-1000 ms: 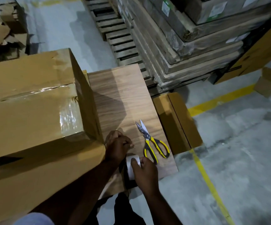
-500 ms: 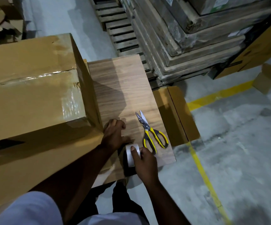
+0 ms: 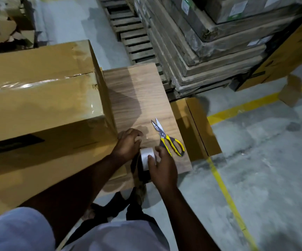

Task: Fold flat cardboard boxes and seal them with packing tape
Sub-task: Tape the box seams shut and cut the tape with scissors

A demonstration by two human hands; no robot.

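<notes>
Now to free the tape end: steady the roll (image 3: 146,158) with the right hand (image 3: 162,171), thumb curled over its rim, fingers round it; pick at the edge with the left hand (image 3: 127,144), fingers bent just left of the roll, whether pinching the tape end cannot tell; pull slowly, flat, to avoid splitting the film. Roll sits at the near edge of the board (image 3: 137,95); scissors (image 3: 168,138) just right of the roll, untouched, handy for the cut; box (image 3: 38,98) left of the roll, top seam already taped, its corner crowding the left wrist; pallets (image 3: 192,48) well beyond.
</notes>
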